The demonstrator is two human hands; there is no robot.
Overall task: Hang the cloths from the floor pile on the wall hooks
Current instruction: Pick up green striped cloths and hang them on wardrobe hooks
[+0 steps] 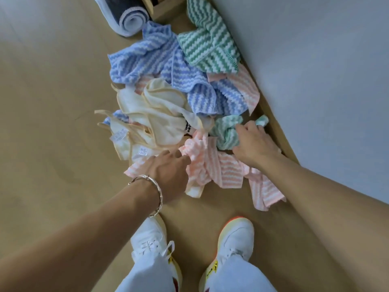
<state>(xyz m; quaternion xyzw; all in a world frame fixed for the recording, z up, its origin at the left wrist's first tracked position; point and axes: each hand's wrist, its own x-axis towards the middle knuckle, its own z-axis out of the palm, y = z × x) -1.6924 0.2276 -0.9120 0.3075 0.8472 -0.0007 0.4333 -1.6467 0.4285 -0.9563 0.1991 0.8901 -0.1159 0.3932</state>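
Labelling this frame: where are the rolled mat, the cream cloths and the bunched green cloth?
rolled mat point(131, 22): head view, white spiral end.
cream cloths point(164, 125): head view, middle of the heap.
bunched green cloth point(225, 133): head view, its crumpled middle.

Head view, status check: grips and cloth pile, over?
Left grip holds pink striped cloth. Right grip holds green striped cloth. Pile on floor against wall; hooks not in view.

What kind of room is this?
Likely a home interior, perhaps a hallway or utility corner: a pile of striped cloths on a tan floor, against a plain pale wall, with a rolled mat nearby.
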